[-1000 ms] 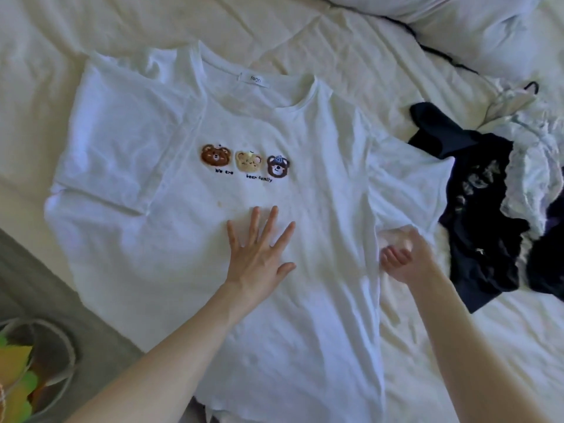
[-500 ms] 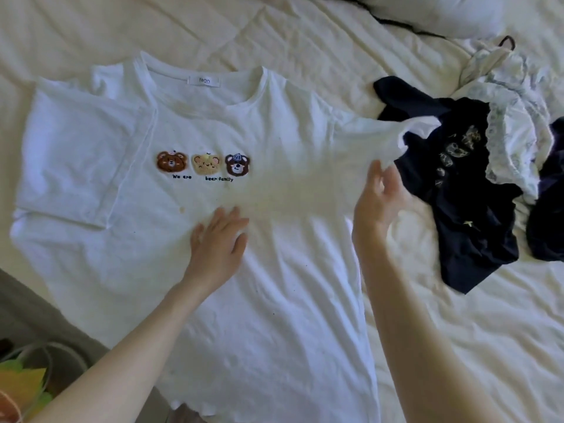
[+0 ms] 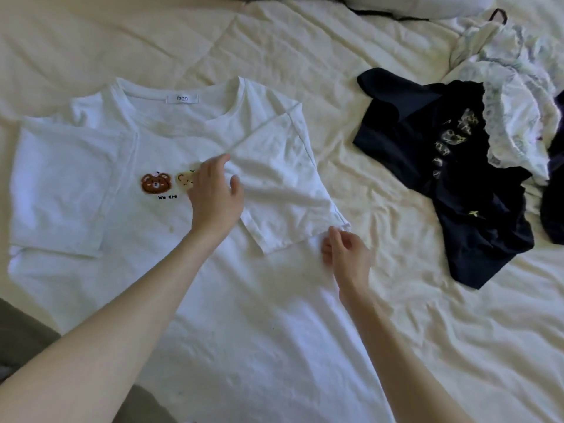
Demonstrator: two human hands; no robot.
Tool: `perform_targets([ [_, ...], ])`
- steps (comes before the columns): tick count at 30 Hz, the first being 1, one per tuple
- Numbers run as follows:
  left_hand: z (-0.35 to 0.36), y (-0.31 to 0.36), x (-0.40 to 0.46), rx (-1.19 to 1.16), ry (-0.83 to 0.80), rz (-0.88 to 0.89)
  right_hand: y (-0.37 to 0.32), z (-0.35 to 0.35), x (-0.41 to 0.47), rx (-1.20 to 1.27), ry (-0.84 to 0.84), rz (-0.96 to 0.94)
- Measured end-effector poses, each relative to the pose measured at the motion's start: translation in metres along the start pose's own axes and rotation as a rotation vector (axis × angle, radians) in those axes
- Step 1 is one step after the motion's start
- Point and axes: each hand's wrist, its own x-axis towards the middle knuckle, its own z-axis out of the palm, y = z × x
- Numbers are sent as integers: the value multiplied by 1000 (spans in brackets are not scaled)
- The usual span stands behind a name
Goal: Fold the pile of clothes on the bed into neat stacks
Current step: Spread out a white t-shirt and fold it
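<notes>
Pinching the hem corner of the folded-in sleeve, the right hand has its grip closed on the white cotton T-shirt, thumb and curled fingers together on the cloth at about 3 o'clock of the shirt's body. At the shirt's centre the left hand lies over the chest, fingers loosely spread and relaxed, its grip apart and holding nothing; whether the palm presses the cloth or hovers just above it cannot be told. It covers part of the cream bear patch, beside the brown bear patch with the black words "We are" beneath.

Front up, the T-shirt is spread flat on the cream quilted bed cover, its collar at 12 o'clock and the hem running out of view at 6 o'clock. Both short sleeves are folded inward onto the body, one at 9 o'clock, the other at 2 o'clock under the hands. A white neck label shows inside the collar.

At 3 o'clock, well apart from the shirt, a crumpled navy garment with pale print lies on the bed, and a white lace-trimmed garment overlaps its far edge. A white pillow sits at 12 o'clock.
</notes>
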Motion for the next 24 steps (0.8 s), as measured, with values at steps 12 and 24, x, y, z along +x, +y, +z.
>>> perform_targets([
  [12, 65, 76, 122, 150, -161, 77, -27, -7, 45, 608, -136, 615],
  [24, 87, 88, 131, -33, -78, 148, -20, -1, 34, 800, -126, 524],
])
